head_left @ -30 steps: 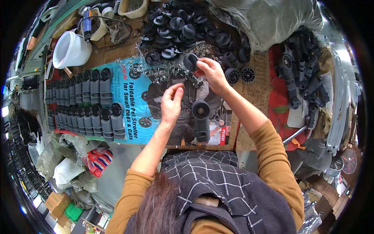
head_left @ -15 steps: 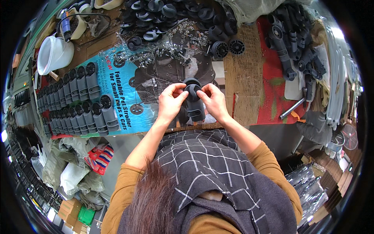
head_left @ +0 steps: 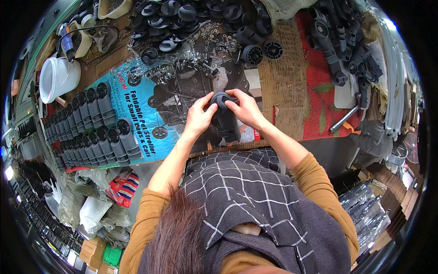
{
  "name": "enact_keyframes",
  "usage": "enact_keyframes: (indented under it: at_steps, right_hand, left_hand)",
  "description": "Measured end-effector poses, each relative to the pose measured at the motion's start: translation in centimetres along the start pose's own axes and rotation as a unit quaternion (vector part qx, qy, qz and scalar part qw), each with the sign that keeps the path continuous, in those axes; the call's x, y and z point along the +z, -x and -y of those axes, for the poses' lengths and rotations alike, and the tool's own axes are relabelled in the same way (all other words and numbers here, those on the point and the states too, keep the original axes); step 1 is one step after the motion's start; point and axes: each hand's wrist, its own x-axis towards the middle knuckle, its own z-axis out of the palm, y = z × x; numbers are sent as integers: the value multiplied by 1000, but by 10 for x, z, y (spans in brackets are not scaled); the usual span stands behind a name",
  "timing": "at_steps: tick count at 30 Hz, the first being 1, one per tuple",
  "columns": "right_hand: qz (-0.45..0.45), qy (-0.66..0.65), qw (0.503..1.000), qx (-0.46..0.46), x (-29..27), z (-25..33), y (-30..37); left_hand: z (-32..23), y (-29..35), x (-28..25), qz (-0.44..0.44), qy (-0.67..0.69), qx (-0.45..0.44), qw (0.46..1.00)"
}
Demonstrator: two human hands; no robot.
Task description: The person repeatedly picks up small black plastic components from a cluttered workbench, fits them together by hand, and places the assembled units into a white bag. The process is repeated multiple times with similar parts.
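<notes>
A round dark plastic cap with a curved ridge (head_left: pixel 221 99) sits over the far end of a dark grey tubular plastic joint (head_left: pixel 227 126). My left hand (head_left: pixel 200 115) pinches the cap from the left, thumb and forefinger at its rim. From the right, my right hand (head_left: pixel 246 109) grips the same cap, its thumb pressed on the near side. The joint points toward me, its near end close to the table's front edge. My fingers partly cover where cap and joint meet.
Rows of similar grey joints (head_left: pixel 98 148) stand at left on a blue printed sheet (head_left: pixel 141 118). Loose caps (head_left: pixel 169 23) and metal nuts and bolts (head_left: pixel 182 66) lie at the back. A white bucket (head_left: pixel 59 80) is at far left, more grey parts (head_left: pixel 331 50) at right.
The cap has moved away from me onto the joint's far end, and both hands have moved with it. My right fingers now reach farther over its rim. The view has shifted slightly.
</notes>
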Motion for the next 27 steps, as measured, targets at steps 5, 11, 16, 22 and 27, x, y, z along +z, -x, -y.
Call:
enact_keyframes:
  at_steps: [5, 11, 16, 22, 27]
  right_hand:
    - [50, -30, 996, 60, -6, 5, -2]
    - [56, -44, 996, 52, -6, 2, 1]
    - [82, -30, 995, 55, -3, -12, 12]
    - [73, 32, 997, -11, -1, -21, 23]
    - [46, 57, 997, 19, 4, -22, 21]
  left_hand:
    - [0, -3, -4, 34, 42, -40, 998]
    - [-6, -4, -8, 61, 43, -66, 995]
    - [-6, 3, -10, 151, 70, -90, 982]
    - [-3, 8, -11, 174, 32, -61, 982]
    - [-8, 5, -8, 151, -106, -33, 982]
